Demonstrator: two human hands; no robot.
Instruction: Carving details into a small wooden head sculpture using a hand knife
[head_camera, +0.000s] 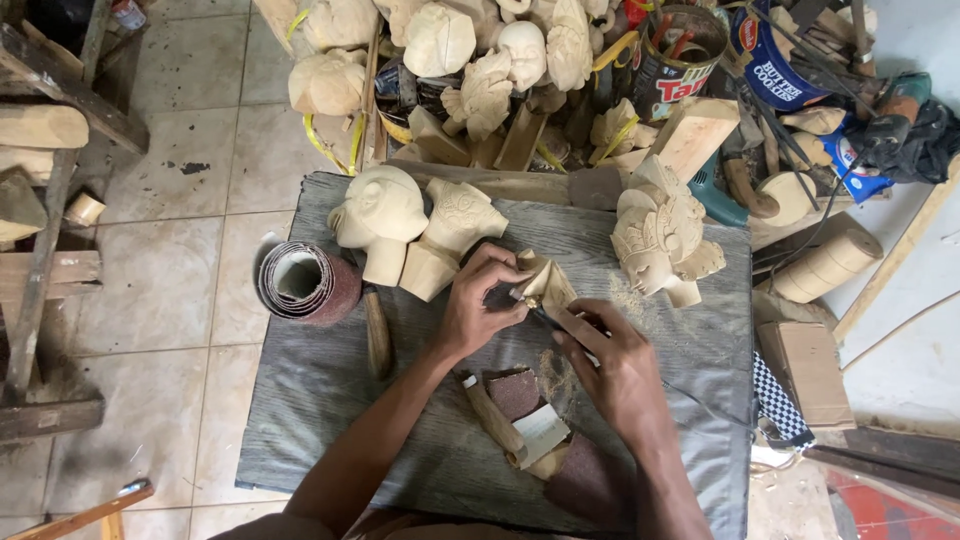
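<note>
My left hand grips a small pale wooden carving at the middle of the grey work board. Just to its right, my right hand holds a thin dark carving tool whose tip touches the piece. Wood dust lies under the hands. Below them rest a wooden-handled tool and pieces of brown sandpaper.
On the board stand a smooth carved head, a carved bust and an ornate carved head. A sandpaper roll and a wooden handle lie at left. Beyond are several carvings, cans, power tools and wood blocks.
</note>
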